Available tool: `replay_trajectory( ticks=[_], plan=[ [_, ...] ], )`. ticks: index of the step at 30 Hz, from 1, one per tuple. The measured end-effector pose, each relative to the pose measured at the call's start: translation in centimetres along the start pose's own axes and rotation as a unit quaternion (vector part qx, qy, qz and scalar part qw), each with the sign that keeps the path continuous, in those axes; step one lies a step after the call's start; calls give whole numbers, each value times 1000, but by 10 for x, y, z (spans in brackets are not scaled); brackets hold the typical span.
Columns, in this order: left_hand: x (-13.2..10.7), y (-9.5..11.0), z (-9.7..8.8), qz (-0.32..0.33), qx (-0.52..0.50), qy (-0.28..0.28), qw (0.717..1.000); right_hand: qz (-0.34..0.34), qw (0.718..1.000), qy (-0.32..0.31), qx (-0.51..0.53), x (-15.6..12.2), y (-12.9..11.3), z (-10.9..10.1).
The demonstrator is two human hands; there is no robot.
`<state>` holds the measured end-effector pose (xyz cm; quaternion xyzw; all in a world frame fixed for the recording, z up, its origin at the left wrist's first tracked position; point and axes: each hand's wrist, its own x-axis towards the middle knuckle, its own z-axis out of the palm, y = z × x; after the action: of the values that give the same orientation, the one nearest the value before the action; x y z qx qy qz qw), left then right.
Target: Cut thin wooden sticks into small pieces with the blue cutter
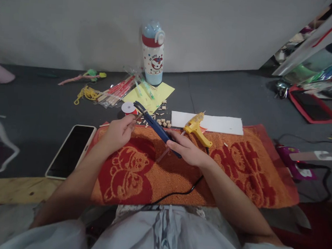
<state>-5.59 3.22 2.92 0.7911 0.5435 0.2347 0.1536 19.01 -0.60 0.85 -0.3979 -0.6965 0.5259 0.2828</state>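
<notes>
My right hand (187, 148) is closed around a long dark-blue hand tool (158, 129) with a black, jaw-like head; its exact kind is unclear. The tool slants up and left over the towel's far edge. Close to its head, my left hand (121, 129) pinches a thin wooden stick (139, 116), whose end meets the jaws. Several short cut stick pieces (164, 122) lie scattered beyond the tool. A white-and-red spool (129, 108) sits just behind my left hand. The yellow glue gun (195, 128) rests to the right of the tool, partly on a white board (223, 124).
An orange-red towel (178, 186) covers the near table, crossed by a black cord. A phone (71, 152) lies left. Behind are packed sticks (114, 92), a yellow paper (165, 91) and an upright bottle (153, 53). To the right are a red-framed phone (312, 104) and a purple box (294, 164).
</notes>
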Motion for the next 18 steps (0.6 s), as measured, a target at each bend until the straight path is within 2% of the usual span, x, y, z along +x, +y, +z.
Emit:
replay_trajectory(
  ticks=[4, 9, 15, 18],
  plan=[
    [0, -3, -2, -2, -26, -18, 999, 10, 1000, -5, 20, -1, 0, -1],
    [-1, -9, -5, -14, -67, -38, 997, 8, 993, -37, 114, -1, 1, 0],
    [-1, -11, -2, -12, -62, -18, 998, 50, 983, -33, 172, 0, 6, 2],
    [0, -8, -1, -25, -70, -5, 997, 58, 987, -27, 151, 1, 5, 2]
  ],
)
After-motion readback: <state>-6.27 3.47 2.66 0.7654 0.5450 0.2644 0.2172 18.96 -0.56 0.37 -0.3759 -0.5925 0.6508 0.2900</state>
